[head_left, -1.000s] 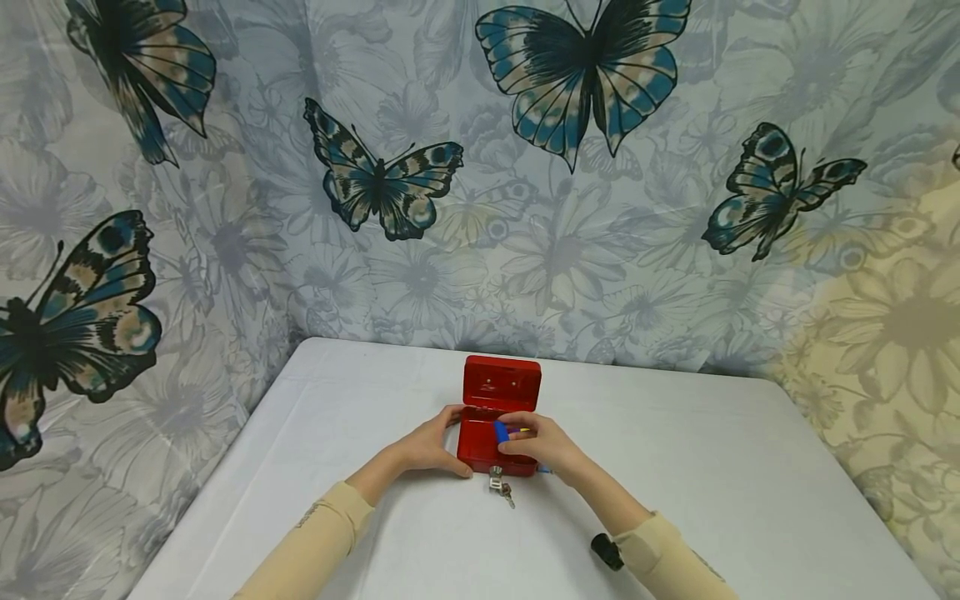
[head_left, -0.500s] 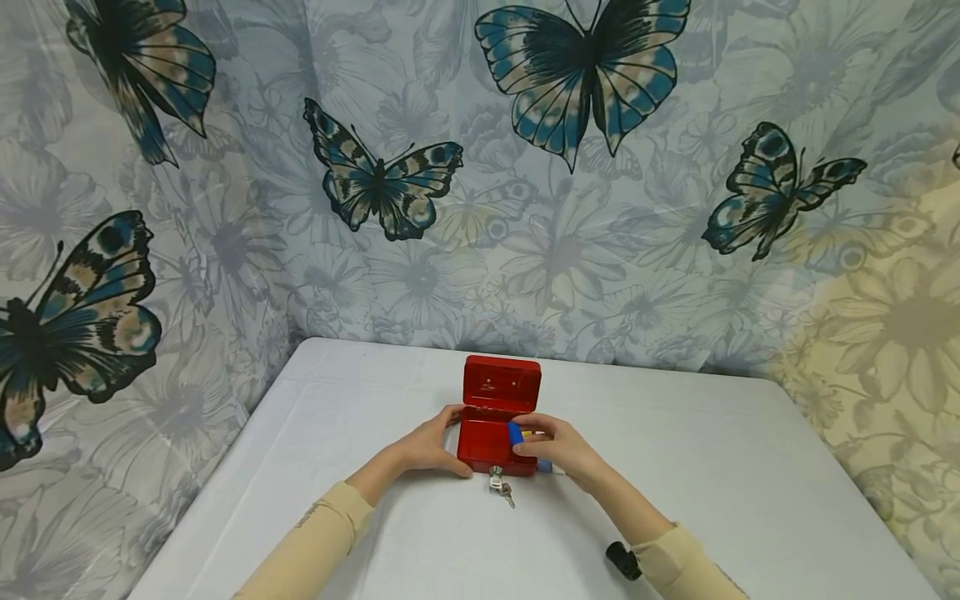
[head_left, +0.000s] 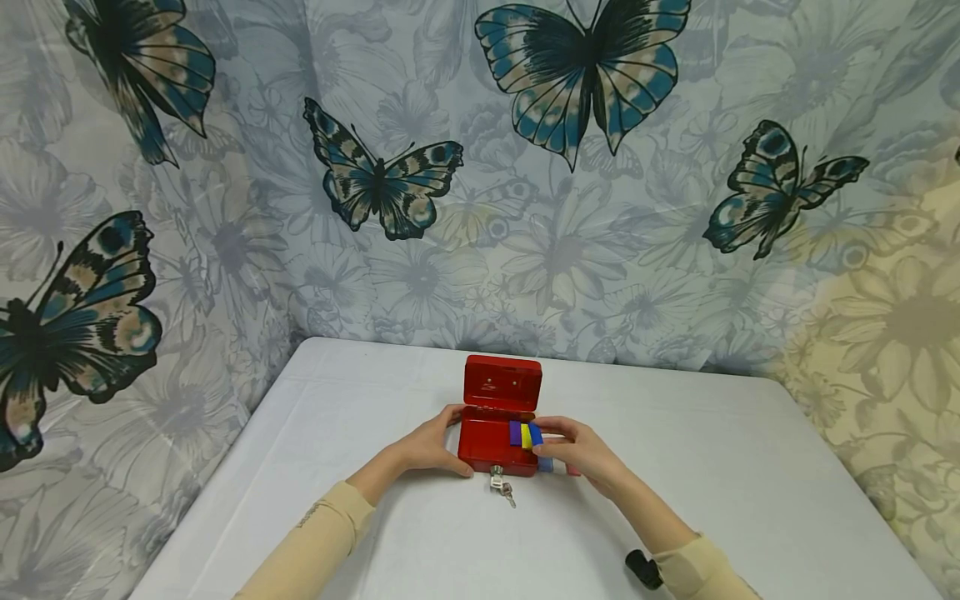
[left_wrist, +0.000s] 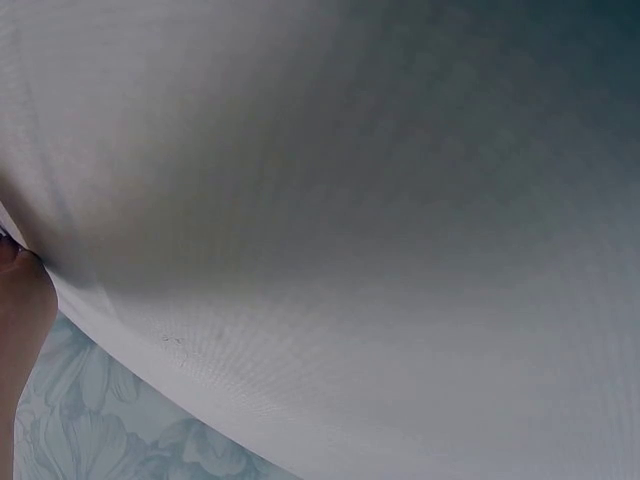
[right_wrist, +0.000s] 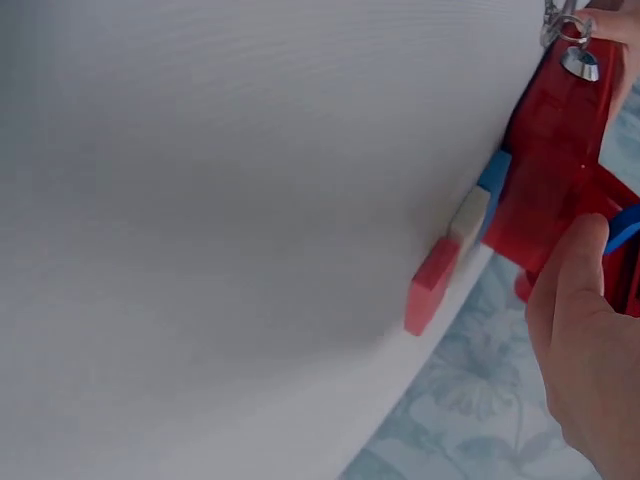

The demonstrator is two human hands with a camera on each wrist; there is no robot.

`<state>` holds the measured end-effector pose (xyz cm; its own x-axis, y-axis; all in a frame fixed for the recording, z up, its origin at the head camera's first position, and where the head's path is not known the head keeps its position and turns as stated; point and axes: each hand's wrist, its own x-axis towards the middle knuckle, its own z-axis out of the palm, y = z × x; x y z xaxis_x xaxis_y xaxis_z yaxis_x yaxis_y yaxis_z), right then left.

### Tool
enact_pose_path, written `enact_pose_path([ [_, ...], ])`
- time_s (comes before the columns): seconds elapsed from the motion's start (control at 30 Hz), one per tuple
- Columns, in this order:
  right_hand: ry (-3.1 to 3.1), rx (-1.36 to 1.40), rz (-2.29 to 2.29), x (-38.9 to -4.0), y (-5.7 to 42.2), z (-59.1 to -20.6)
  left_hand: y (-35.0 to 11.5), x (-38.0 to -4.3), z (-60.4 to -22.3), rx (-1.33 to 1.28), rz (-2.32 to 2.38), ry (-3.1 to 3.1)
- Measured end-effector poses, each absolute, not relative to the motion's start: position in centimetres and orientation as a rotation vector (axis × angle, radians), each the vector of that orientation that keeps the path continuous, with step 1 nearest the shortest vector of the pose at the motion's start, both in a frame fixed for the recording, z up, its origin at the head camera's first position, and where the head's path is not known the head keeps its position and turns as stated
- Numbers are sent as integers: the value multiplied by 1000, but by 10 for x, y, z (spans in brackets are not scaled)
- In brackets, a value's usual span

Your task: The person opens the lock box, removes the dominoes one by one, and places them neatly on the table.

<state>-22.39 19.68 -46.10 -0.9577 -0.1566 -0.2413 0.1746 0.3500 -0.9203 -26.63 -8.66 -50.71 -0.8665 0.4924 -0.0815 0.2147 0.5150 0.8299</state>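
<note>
A red metal cash box stands on the table with its lid raised. My left hand grips its left side, thumb at the front corner and fingers at the back. In the box's right part sit a purple block and a yellow block, side by side. My right hand pinches a blue block just right of the yellow one; this blue block shows at the fingertips in the right wrist view. The left wrist view shows little of the left hand.
A lock with keys hangs at the box's front. Against its right side stand a light blue block, a white block and a red block in a row. A black object is beside the right cuff.
My right hand has moved right with the blue block, from left of the purple and yellow blocks to their right, uncovering them and the row outside. The left hand has stayed put.
</note>
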Motion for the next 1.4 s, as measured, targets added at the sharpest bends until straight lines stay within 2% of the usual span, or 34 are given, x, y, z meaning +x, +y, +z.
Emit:
enact_pose_path([
  [0.83, 2434, 25, -1559, -217, 253, -473, -87, -266, -505, 566, 1274, 2451],
  [1.4, 2593, 42, -1371, -213, 269, -482, -86, -267, -507, 568, 1266, 2455],
])
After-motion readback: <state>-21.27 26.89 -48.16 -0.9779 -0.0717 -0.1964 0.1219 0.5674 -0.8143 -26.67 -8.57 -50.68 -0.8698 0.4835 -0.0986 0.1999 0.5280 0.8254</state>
